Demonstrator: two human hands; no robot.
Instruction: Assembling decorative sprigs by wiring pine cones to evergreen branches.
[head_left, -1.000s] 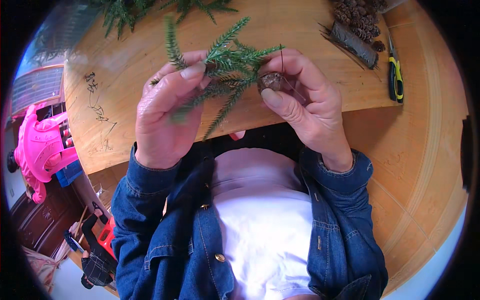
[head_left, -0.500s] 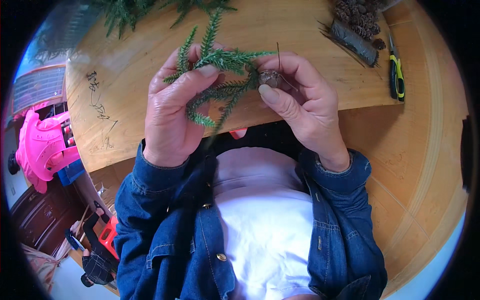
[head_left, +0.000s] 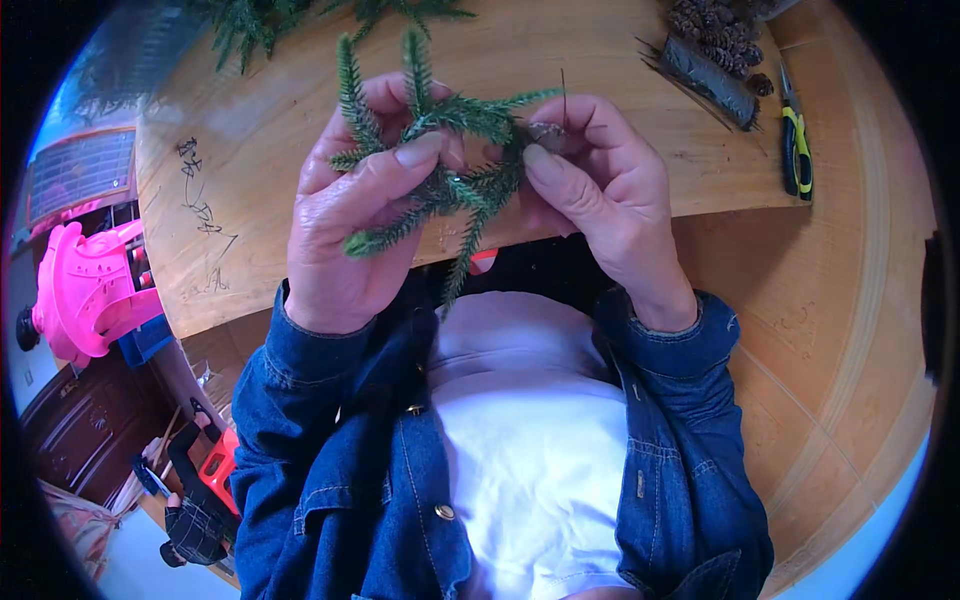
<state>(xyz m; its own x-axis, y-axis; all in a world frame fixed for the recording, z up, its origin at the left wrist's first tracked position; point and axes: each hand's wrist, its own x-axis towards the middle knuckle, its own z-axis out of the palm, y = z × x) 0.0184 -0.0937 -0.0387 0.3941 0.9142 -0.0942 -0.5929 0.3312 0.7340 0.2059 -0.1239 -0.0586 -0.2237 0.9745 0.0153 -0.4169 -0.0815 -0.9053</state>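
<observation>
A green artificial fir sprig (head_left: pixel 455 185) with several short branches is held above the wooden table (head_left: pixel 260 160). My left hand (head_left: pixel 345 225) grips the sprig's stem from the left, thumb across the needles. My right hand (head_left: pixel 600 195) pinches a small brown pine cone (head_left: pixel 545 131) against the sprig's top, and a thin wire sticks up beside the fingers. Both forearms wear blue denim sleeves.
More green fir branches (head_left: pixel 250 20) lie at the table's far edge. A pile of pine cones (head_left: pixel 715 30) and a grey bundle (head_left: pixel 705 80) sit at the back right, with yellow-handled pliers (head_left: pixel 797 145) beside them. A pink plastic toy (head_left: pixel 90 290) stands on the floor at left.
The sprig has turned in my hands: its branches now point up and to the left. Both hands have shifted slightly upward on the table, still holding the sprig and cone.
</observation>
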